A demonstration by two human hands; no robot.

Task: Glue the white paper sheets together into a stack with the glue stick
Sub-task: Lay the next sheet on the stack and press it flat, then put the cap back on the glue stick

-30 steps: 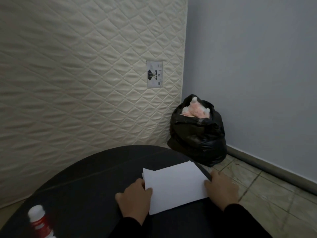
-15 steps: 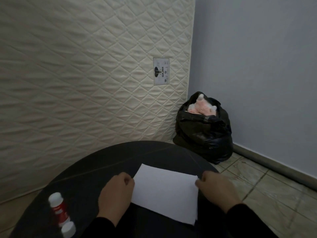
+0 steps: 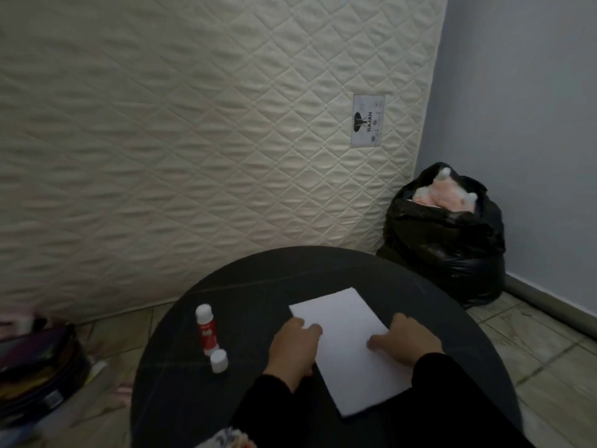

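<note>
White paper sheets (image 3: 342,324) lie as one flat stack on the round black table (image 3: 258,286), tilted with one corner pointing away from me. My left hand (image 3: 292,347) rests on the stack's left edge, fingers curled over it. My right hand (image 3: 403,339) presses flat on the right side of the top sheet, fingers pointing left. A red and white glue stick (image 3: 206,329) stands upright to the left of the paper. Its white cap (image 3: 219,360) sits on the table just in front of it. How many sheets are in the stack is hidden.
A quilted cream mattress (image 3: 193,140) leans upright behind the table. A black bag (image 3: 445,240) with pink stuffing stands in the corner at the right. A dark case (image 3: 35,373) with coloured items lies on the tiled floor at the left.
My view has swung left, bringing the whole glue stick and its cap into sight. The paper has turned on the table, and both hands have shifted from its edges onto it.
</note>
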